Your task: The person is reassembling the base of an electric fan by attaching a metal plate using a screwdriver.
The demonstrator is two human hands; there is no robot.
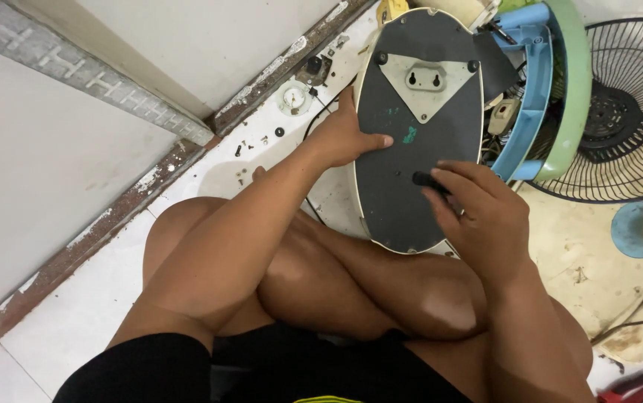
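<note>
Your crossed bare legs fill the bottom of the view, black shorts at the edge, and you sit on the white tiled floor.

Beyond your knees an oval fan base lies upside down, leaning on your legs. Its underside is a dark grey plate inside a cream rim, with a pale triangular bracket near the far end, dark screws at the bracket's corners, and a small green smear near the middle.

Your left hand lies open against the left rim, thumb stretched across the grey plate, fingers behind the edge. Your right hand has its fingers closed on a small black tool handle pressed against the lower part of the plate; a ring shows on one finger.

Loose screws and small parts are scattered on the tiles left of the base, with a round white part near the dirty wall edge. A black cable runs under your left hand. To the right, a blue and green fan housing crowds the base, touching or nearly touching it, with wiring between. Behind that stands a black wire fan grille. A light blue round foot sits on the stained floor, and red-handled pliers lie at the bottom right corner.
</note>
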